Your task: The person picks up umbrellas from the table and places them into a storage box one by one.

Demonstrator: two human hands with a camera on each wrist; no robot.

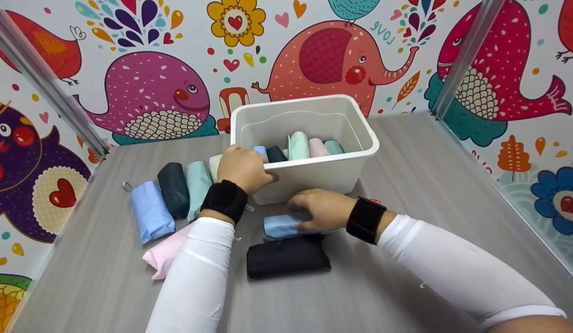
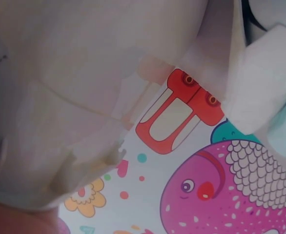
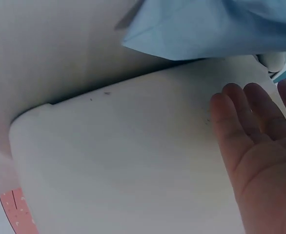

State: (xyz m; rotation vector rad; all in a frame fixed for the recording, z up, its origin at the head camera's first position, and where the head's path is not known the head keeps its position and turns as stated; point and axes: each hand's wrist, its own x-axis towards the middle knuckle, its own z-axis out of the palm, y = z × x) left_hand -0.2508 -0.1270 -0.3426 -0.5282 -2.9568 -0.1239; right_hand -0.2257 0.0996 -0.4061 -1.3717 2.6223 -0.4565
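My left hand (image 1: 244,169) grips the front left rim of a white plastic bin (image 1: 314,175). Rolled fabric bundles in green, pink, blue and dark colours lie inside, among them a pale green roll (image 1: 298,145). Just in front of the bin, my right hand (image 1: 325,209) reaches over a light blue rolled bundle (image 1: 280,226). The right wrist view shows its fingers (image 3: 226,117) fairly straight beside the bin wall, with the light blue cloth (image 3: 206,29) apart from them; the thumb is out of that view. A black bundle (image 1: 288,258) lies nearest me.
Left of the bin lie a blue bundle (image 1: 151,210) with a loop, a dark bundle (image 1: 173,189), a pale green one (image 1: 198,185) and a pink one (image 1: 166,256) partly under my left sleeve. Printed cartoon walls (image 1: 277,51) enclose the grey wood-grain table (image 1: 406,152).
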